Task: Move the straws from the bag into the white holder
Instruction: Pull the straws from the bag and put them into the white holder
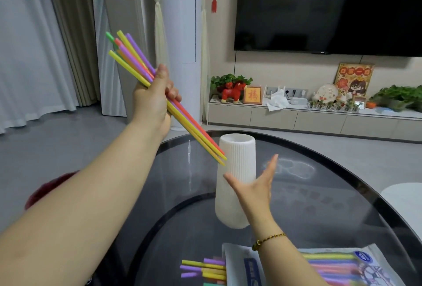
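Left hand (155,93) raised left of the holder (236,180), fingers (173,93) wrapped round a tilted bunch of straws (159,93), lower tips just above its rim, right hand (253,185) spread open against the holder, bag (331,265) with more straws on the counter (319,205) nearer than the holder

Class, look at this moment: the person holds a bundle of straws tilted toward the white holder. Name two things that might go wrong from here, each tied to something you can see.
1. The straws in the left hand fan out at both ends, and their lower tips sit beside the rim of the white holder, not over its opening; some may miss and fall onto the glass table.

2. The holder is tall and narrow. The open right hand is only near it, so a push from the tips could tip it.
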{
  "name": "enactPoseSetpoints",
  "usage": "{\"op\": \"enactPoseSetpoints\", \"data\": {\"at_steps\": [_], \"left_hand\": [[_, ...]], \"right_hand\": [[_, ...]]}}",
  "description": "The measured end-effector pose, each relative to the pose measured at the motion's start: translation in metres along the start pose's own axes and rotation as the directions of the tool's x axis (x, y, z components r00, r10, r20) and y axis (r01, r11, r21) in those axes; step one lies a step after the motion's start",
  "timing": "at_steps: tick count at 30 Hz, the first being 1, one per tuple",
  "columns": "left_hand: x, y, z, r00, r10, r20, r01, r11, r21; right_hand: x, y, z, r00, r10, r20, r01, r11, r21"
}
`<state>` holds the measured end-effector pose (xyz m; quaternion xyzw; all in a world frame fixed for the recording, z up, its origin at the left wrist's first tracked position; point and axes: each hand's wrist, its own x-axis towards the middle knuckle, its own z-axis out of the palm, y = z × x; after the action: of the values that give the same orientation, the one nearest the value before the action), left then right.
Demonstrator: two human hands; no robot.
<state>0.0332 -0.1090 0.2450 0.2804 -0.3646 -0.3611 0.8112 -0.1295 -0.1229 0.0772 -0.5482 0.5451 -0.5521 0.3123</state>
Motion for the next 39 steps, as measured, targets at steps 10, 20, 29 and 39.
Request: {"op": "enactPoseSetpoints", "data": {"at_steps": [10,20,29,39], "left_hand": [[0.012,0.01,0.014,0.999,0.045,-0.03,-0.049,0.991,-0.128],[-0.008,-0.011,0.02,0.992,0.069,0.106,-0.087,0.979,0.183],[-0.021,-0.032,-0.019,0.988,-0.104,0.117,-0.015,0.682,0.731],[-0.021,-0.001,-0.108,0.962,-0.27,-0.043,0.206,0.613,0.763]], "right_hand": [[-0.005,0.014,0.006,0.969,-0.039,0.243,0.059,0.995,-0.074],[-0.022,0.008,0.008,0.939,-0.105,0.326,0.122,0.992,-0.032],[-0.042,-0.015,0.043,0.901,-0.111,0.419,0.12,0.993,0.004],[-0.084,-0.041,0.109,0.85,-0.126,0.511,0.087,0.991,0.099]]}}
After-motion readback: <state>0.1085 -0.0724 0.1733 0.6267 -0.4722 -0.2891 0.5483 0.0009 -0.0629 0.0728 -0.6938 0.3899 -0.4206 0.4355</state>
